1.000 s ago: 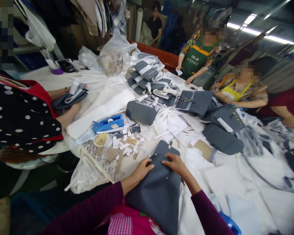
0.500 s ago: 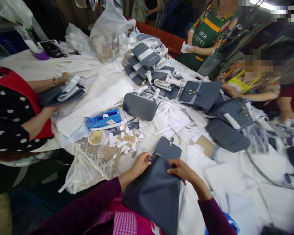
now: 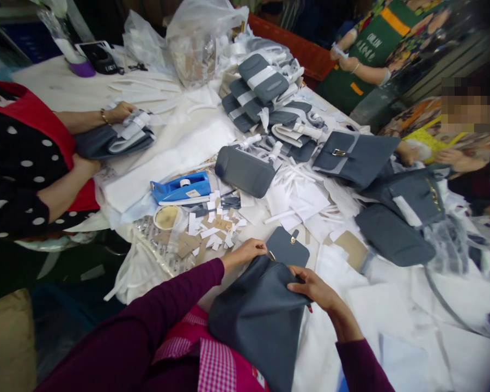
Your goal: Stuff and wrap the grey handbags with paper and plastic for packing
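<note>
A grey leather bag (image 3: 257, 316) lies against my lap and the table edge, its flap (image 3: 288, 247) turned up and away from me with a gold clasp on it. My left hand (image 3: 245, 251) pinches the bag's upper left edge beside the flap. My right hand (image 3: 310, 286) grips the bag's upper right edge, fingers curled over it. Both my sleeves are dark purple.
A blue tape dispenser (image 3: 182, 189), a tape roll (image 3: 166, 216) and paper scraps (image 3: 214, 228) lie left of the flap. Several grey bags (image 3: 355, 155) and wrapped bags (image 3: 261, 81) cover the table. A person in polka dots (image 3: 20, 163) holds a bag at left; others work at right.
The view has dropped toward the table. My hands have slid down and apart along the bag's top edge, and the bag has shifted closer to my lap with the flap more exposed.
</note>
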### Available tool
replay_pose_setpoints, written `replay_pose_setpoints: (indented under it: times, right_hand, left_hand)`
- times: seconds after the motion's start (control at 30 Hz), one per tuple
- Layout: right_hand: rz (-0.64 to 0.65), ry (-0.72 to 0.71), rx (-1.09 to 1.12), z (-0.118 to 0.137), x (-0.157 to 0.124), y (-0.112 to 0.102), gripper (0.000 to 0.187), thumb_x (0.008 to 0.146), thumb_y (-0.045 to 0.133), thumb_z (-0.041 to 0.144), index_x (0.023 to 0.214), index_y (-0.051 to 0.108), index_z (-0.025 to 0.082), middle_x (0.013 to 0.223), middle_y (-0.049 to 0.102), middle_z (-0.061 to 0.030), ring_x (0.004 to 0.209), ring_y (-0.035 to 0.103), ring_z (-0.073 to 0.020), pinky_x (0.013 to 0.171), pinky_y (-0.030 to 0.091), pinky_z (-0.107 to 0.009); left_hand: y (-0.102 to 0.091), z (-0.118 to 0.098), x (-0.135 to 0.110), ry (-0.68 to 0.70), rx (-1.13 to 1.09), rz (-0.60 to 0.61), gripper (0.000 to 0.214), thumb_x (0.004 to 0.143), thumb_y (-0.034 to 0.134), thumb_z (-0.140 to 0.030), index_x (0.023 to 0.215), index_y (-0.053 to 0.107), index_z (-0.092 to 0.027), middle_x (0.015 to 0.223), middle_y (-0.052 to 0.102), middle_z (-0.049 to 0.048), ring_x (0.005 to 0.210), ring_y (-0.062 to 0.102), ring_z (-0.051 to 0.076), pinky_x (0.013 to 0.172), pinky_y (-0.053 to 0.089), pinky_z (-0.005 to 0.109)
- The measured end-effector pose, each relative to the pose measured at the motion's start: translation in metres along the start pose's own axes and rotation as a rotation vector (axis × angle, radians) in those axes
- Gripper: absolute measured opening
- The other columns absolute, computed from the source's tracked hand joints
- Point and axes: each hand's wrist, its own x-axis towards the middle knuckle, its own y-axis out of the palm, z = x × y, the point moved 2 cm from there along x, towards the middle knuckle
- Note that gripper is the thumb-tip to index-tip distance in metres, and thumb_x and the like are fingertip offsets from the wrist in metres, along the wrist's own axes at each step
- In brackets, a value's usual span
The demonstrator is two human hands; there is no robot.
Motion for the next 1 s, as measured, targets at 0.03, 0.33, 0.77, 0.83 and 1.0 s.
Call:
replay_pose_setpoints:
  times: [0.03, 0.33, 0.77, 0.83, 1.0]
  right_hand:
    - [0.004, 0.018, -0.006, -0.001, 0.002, -0.001, 0.031, 0.069, 0.070, 0.041, 0.077, 0.052, 0.018, 0.073, 0.054, 0.0020, 0.063, 0.048, -0.0119, 0.055, 0.038, -0.023]
    - [0.028, 0.028, -0.456, 0.030, 0.027, -0.008, 0.081, 0.069, 0.055, 0.015, 0.145, 0.029, 0.029, 0.137, 0.049, -0.0054, 0.129, 0.042, -0.0241, 0.103, 0.037, -0.040]
    - [0.380, -0.087, -1.338, 0.081, 0.088, 0.069, 0.026, 0.089, 0.051, 0.037, 0.083, 0.072, 0.023, 0.092, 0.069, -0.0070, 0.087, 0.064, -0.0218, 0.074, 0.045, -0.031]
    - [0.443, 0.004, -1.401, 0.074, 0.096, 0.085, 0.019, 0.084, 0.057, 0.031, 0.089, 0.074, 0.026, 0.090, 0.072, -0.0057, 0.087, 0.066, -0.0224, 0.070, 0.045, -0.028]
    - [0.438, 0.116, -1.508, 0.054, 0.113, 0.104, 0.025, 0.072, 0.066, 0.020, 0.094, 0.075, 0.028, 0.094, 0.074, -0.0063, 0.095, 0.067, -0.0270, 0.076, 0.047, -0.030]
  left_hand:
    - [-0.001, 0.003, 0.001, -0.021, -0.027, -0.004, 0.010, 0.075, 0.053, -0.020, 0.075, 0.060, -0.013, 0.069, 0.055, 0.0001, 0.067, 0.052, 0.014, 0.064, 0.044, 0.023]
    - [-0.024, 0.024, -0.074, -0.163, -0.108, -0.145, 0.021, 0.073, 0.060, -0.027, 0.089, 0.058, -0.014, 0.077, 0.058, 0.0013, 0.071, 0.054, 0.014, 0.064, 0.042, 0.023]
    - [0.018, 0.058, -0.156, -0.181, 0.054, -0.043, 0.045, 0.089, 0.042, -0.057, 0.105, 0.058, -0.017, 0.100, 0.064, 0.0057, 0.089, 0.057, 0.021, 0.079, 0.044, 0.030]
    - [0.022, 0.058, -0.156, -0.187, 0.095, -0.050, 0.045, 0.090, 0.042, -0.056, 0.104, 0.059, -0.017, 0.100, 0.065, 0.0069, 0.089, 0.058, 0.022, 0.079, 0.045, 0.030]
    - [0.018, 0.058, -0.160, -0.305, 0.240, -0.112, 0.040, 0.090, 0.045, -0.052, 0.097, 0.063, -0.018, 0.098, 0.067, 0.0083, 0.090, 0.061, 0.024, 0.078, 0.045, 0.030]
